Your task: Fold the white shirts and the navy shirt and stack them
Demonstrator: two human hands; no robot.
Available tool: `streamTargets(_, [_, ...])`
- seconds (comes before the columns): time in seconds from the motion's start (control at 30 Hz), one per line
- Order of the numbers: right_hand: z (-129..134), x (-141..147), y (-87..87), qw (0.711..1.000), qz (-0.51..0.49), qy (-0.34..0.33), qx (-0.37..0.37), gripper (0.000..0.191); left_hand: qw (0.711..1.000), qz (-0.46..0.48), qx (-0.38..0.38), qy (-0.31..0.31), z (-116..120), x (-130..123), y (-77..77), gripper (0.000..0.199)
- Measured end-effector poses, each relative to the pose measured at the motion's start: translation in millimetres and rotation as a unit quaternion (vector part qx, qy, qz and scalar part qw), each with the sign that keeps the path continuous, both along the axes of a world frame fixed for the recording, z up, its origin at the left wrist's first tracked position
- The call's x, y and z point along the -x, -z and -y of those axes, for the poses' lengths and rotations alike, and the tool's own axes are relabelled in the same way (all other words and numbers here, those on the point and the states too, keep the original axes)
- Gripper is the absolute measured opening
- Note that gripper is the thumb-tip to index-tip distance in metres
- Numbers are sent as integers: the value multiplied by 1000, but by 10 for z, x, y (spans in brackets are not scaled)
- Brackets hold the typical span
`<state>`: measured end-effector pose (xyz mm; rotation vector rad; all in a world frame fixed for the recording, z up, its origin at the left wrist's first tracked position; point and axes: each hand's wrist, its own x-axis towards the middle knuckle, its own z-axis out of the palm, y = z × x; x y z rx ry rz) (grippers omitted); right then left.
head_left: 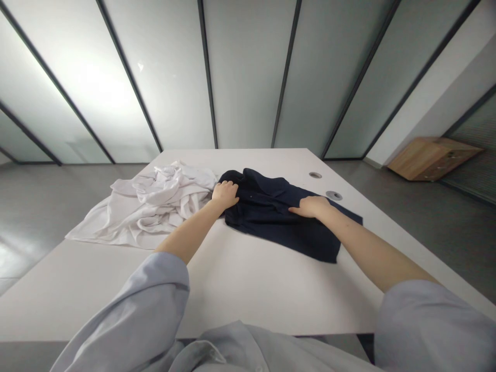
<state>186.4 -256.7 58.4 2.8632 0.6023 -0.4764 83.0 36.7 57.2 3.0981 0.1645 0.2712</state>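
A dark navy garment [271, 206] with a collar lies on the white table, its narrow end stretching toward the right edge. My left hand [225, 195] rests on its left end, fingers bent over the cloth. On its right part lies my right hand [314, 206], thumb pointing left and the other fingers largely hidden from view. Whether either hand pinches the fabric is hard to make out. A crumpled heap of white cloth [166, 199] sits just left of the navy garment, near my left hand.
The white table [240, 289] reaches from my body to the far side. Two round grommets, one [315, 175] behind the other [334, 196], are set near its right edge. A wooden cabinet [430, 157] stands on the floor at right. Frosted glass panels [248, 67] rise beyond.
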Motion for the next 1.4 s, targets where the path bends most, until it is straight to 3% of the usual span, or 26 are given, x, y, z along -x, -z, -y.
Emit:
streamTargets(0.1, [-89,94,-102,989,-103,-96,-52,52,998,-52,17,-6,251,73,-66,47])
streamTargets(0.2, [-108,72,-67,970,-44,-187,-150,35,989,-145,30,-10,541,132,7,61])
streamTargets(0.33, [-29,-86,179,967,-2,-176,-183,45,988,-146,42,-12,763,124,220,70])
streamTargets(0.47, [91,-227,421,982,14,-80,-169,67,988,-141,68,-8,626,-5,406,90])
streamTargets(0.57, [148,-260,469,984,2,-46,-172,71,990,-109,72,52,356,-118,519,79])
streamTargets(0.63, [164,-227,445,980,-31,-62,-185,73,992,-64,75,76,188,-176,576,70])
streamTargets(0.73, [147,-68,396,968,-78,-133,-199,80,996,-10,72,49,52,-237,589,72])
streamTargets(0.83, [52,183,409,959,-83,-194,-191,90,999,29,41,-12,60,-275,501,73])
streamTargets(0.9, [-62,337,461,961,-60,-197,-186,90,998,41,20,-35,117,-289,423,63])
streamTargets(1.03, [-373,447,583,972,3,-147,-182,78,999,-25,25,-14,268,-275,344,28])
streamTargets(1.13, [-618,334,609,978,31,-89,-185,71,999,-38,32,-12,378,-205,347,28])
streamTargets(1.3, [-939,67,562,976,47,39,-210,68,995,38,87,-7,584,-68,363,29])
streamTargets(1.4, [-1078,-20,534,965,55,107,-234,68,992,0,125,-8,707,-73,424,39])
